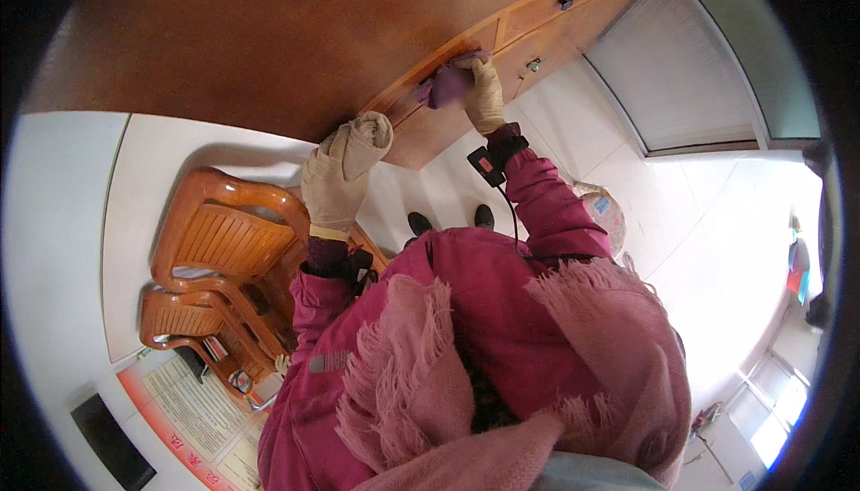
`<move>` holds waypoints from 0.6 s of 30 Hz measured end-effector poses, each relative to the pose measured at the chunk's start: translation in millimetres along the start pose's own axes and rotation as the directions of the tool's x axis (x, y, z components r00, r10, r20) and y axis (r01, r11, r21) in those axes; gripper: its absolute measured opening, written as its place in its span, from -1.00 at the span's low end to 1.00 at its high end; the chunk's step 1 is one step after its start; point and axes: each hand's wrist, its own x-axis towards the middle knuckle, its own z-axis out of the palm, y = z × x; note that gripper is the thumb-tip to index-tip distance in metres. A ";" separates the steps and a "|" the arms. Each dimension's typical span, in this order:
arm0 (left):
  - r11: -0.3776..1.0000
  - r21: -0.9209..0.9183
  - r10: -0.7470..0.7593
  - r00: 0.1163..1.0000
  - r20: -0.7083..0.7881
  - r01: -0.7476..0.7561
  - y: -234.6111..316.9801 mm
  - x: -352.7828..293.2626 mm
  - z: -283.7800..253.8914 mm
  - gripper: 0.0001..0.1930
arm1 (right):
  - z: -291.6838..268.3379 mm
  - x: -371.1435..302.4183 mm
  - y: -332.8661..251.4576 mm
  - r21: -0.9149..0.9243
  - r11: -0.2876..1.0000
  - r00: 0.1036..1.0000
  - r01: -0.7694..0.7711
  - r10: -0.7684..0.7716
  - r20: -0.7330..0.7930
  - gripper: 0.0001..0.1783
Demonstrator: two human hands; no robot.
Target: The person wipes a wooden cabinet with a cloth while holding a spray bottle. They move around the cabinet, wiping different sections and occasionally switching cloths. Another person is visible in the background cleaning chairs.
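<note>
My right hand (486, 95), in a beige glove, closes on a purple cloth (448, 86) and presses it against the front edge of a brown wooden cabinet (269, 34), just below its top. My left hand (336, 177) wears a matching beige glove and is beside the cabinet's left corner. Its fingers are curled into a thick roll of beige fabric; whether anything is inside the grip cannot be made out. A small black device (486, 167) with a cable hangs at my right wrist.
Drawers with dark knobs (564, 4) line the cabinet front. Wooden slatted chairs (228, 231) stand at the left by a white wall. A round stool (602, 213) is right of me. A glass-panelled partition (681, 70) rises at the far right. My shoes (484, 216) are on pale floor tiles.
</note>
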 end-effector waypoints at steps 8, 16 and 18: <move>1.000 -0.018 -0.005 0.999 0.035 0.005 -2.6 3.2 -2.8 -0.40 | -59.7 42.9 96.8 -0.231 0.844 0.847 -0.485 0.388 -0.362 -0.81; 0.999 -0.050 0.005 0.998 0.057 -0.002 -5.4 7.4 -2.1 -0.47 | -54.4 101.3 144.2 0.271 0.777 0.719 -0.568 0.629 -0.296 -0.78; 1.000 -0.027 0.019 0.996 0.084 -0.016 -8.7 7.1 -1.3 -0.35 | -35.9 83.7 132.5 0.240 0.751 0.686 -0.615 0.660 -0.307 -0.82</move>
